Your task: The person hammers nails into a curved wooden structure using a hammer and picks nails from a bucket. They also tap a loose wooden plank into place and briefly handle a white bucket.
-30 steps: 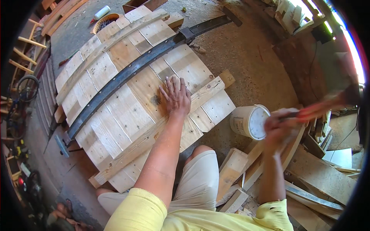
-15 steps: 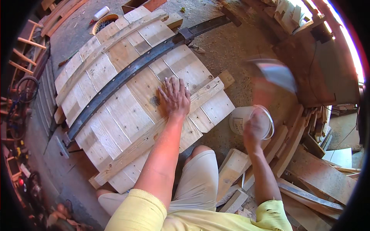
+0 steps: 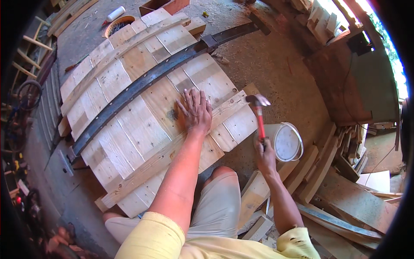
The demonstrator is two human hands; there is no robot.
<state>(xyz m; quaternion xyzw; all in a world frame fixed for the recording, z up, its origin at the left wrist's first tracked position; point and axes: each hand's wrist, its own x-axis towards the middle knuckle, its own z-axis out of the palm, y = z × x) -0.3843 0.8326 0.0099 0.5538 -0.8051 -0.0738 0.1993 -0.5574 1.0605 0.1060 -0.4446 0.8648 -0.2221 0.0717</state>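
Note:
Several pale planks lie side by side as a wooden panel point(image 3: 142, 108), with a wooden batten point(image 3: 172, 153) across the near side. My left hand point(image 3: 196, 110) rests on the panel, fingers spread flat, beside the batten. A claw hammer point(image 3: 260, 121) with a red handle is gripped in my right hand point(image 3: 265, 157). Its head is at the batten's right end; whether it touches the wood I cannot tell. Across the panel's middle runs a long dark metal bar clamp point(image 3: 138, 84). A second batten point(image 3: 125, 49) lies along the far side.
Right of the panel stands a white bucket point(image 3: 288, 142) with a handle. Loose boards point(image 3: 319, 168) pile up at the right. Beyond the panel are a basket of nails point(image 3: 118, 26), a white bottle point(image 3: 115, 14) and a reddish-brown box point(image 3: 164, 6).
The hammer, blurred and raised over the right side before, has come down leftward to the batten's end with my right hand. My left hand has stayed on the panel.

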